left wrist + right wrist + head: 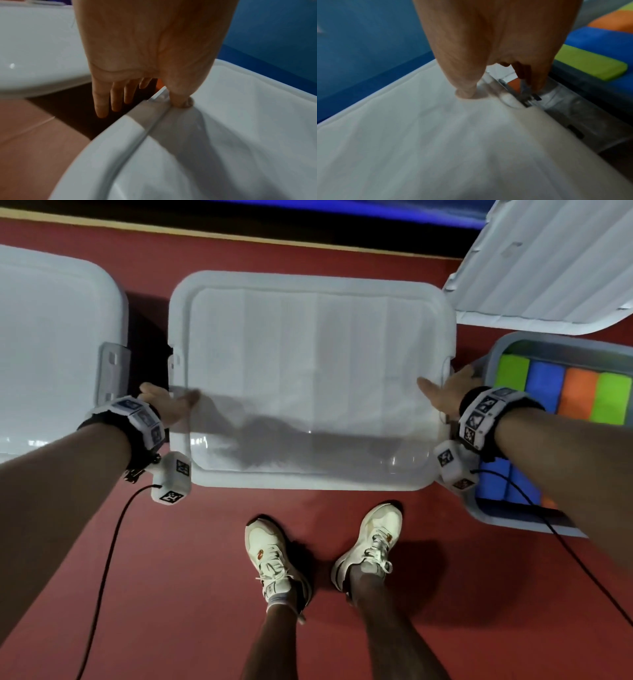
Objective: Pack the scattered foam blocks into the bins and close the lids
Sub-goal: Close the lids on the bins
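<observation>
The middle bin's white lid point(308, 371) lies flat on its bin in front of me. My left hand point(168, 405) is at its left edge: in the left wrist view the left hand point(144, 104) has its thumb pressed on the lid point(240, 121), with straight fingers point(102, 102) hanging beside the clear latch point(159, 94). My right hand point(448, 392) is at the right edge. There the right hand point(498, 89) sets its thumb on the lid point(419, 135) while its fingers curl down onto the clear latch point(556, 97). Green, blue and orange foam blocks point(579, 395) fill the right bin point(486, 518).
The right bin's lid point(555, 261) stands raised behind it. A closed white bin point(51, 337) sits close on the left, with a narrow gap between it and the middle bin. My shoes point(270, 556) stand on the red floor just before the middle bin. Cables hang from both wrists.
</observation>
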